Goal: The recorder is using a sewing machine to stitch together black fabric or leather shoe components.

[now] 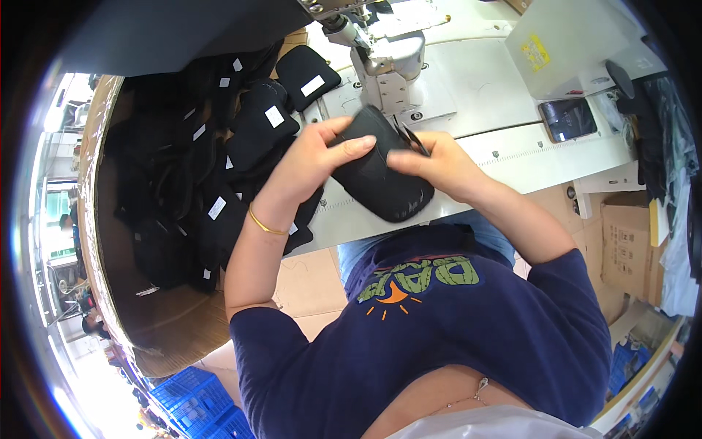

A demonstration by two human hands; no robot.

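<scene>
A black rounded fabric piece [365, 175], like a soft pouch, is held at the table's front edge, just before the sewing machine [391, 69]. My left hand [319, 155] grips its left side, thumb lying across the top. Short pale thread ends show at its lower rim. In my right hand [439, 167] is a pair of small dark scissors [412, 137], blades pointing up and away beside the fabric. That hand's thumb presses on the fabric piece's right side. Fingers under the piece are hidden.
On the left, a big cardboard box [172, 344] holds a heap of similar black pieces [168, 183] with white labels. Another labelled piece [307, 73] lies beside the machine. A phone [568, 120] rests on the table's right. Blue crates [194, 402] stand at lower left.
</scene>
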